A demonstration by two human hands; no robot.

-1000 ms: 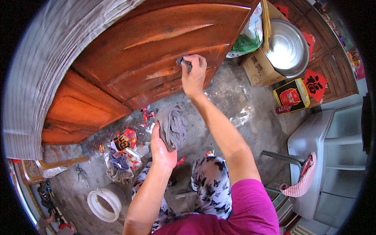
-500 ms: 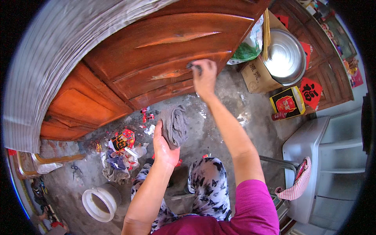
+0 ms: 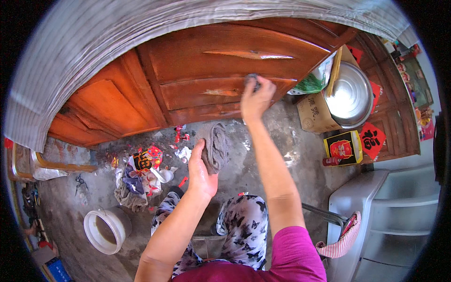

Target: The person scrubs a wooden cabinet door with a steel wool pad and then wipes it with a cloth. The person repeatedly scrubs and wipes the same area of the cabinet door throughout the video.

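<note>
My right hand (image 3: 256, 101) is raised to the front of a red-brown wooden cabinet (image 3: 183, 58). Its fingers are closed round a small dark grey scouring pad (image 3: 252, 79), which lies against the lower drawer front near the right side. Partly covered by my fingers, the pad shows only its top. Lower and further left, my left hand (image 3: 203, 177) grips a folded grey cloth (image 3: 217, 148), thumb along its left edge. The cloth is held above the concrete floor, apart from the cabinet.
A white bucket (image 3: 124, 223) with murky water stands at lower left. Scraps and wrappers (image 3: 141, 181) lie heaped near it. At right are a cardboard box (image 3: 312, 113), a metal basin (image 3: 350, 96), a black-and-yellow box (image 3: 344, 148) and a pale plastic shelf unit (image 3: 352, 202).
The whole view has shifted, with more of the striped sheet showing on top. My right hand has moved the pad rightward along the drawer front; my left hand still holds the cloth.
</note>
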